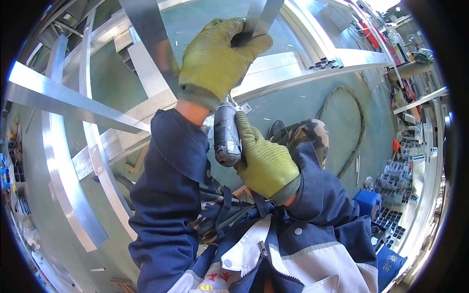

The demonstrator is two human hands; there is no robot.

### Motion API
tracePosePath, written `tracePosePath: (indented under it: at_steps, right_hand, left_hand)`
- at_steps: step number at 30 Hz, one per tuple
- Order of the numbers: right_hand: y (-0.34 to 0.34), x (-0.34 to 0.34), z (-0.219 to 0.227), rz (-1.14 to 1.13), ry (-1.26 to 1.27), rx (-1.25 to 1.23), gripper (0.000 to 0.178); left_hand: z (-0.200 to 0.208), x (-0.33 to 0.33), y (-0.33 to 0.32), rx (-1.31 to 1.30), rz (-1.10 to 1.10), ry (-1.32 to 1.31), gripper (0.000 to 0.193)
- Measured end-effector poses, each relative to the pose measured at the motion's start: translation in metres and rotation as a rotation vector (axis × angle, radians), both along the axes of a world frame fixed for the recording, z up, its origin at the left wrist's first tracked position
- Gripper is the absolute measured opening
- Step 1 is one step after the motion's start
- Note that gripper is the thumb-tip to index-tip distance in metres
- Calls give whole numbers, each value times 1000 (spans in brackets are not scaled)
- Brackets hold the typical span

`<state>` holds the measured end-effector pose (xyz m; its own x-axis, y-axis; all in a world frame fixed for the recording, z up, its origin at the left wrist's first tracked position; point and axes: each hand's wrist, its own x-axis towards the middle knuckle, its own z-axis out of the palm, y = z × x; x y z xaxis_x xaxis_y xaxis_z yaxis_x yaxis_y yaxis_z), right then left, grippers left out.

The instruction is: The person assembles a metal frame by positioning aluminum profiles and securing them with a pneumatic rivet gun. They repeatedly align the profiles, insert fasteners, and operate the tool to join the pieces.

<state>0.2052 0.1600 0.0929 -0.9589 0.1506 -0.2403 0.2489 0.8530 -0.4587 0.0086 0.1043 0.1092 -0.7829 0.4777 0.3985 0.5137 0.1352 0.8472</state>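
Both my hands wear yellow-green work gloves. My left hand (212, 61) is closed on a flat silver metal bar (263, 15) at the top middle, its thumb and fingers on either side of the bar's end. Below its wrist, my right hand (267, 168) grips a dark power drill (227, 129) whose body looks wrapped in tape. The index finger lies straight along the drill's side. The drill's front end points up, away from me, and is partly hidden under my left wrist. A wide shiny metal profile (154, 39) slants past my left hand.
Long aluminium profiles (68, 102) cross on the left, and a crossbeam (278, 73) runs beyond my hands. A cable (362, 117) loops over the green floor. At the right, cut profile pieces (398, 176) lie in stacks near a blue case (367, 202).
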Motion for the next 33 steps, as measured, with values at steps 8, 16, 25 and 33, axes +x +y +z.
tracePosePath:
  at_steps: [8,16,25,33]
  right_hand:
    - [-6,-4,4,61,-50,118,82]
    - [-11,-6,4,25,-74,96,93]
    - [-11,-7,1,21,-107,109,94]
    - [-10,-4,3,41,-109,113,96]
  left_hand:
    - [-4,-2,2,40,-15,-9,42]
    - [-9,-4,3,47,-13,-9,44]
    - [-9,-4,3,27,-3,-3,44]
    - [-11,-4,2,28,3,13,47]
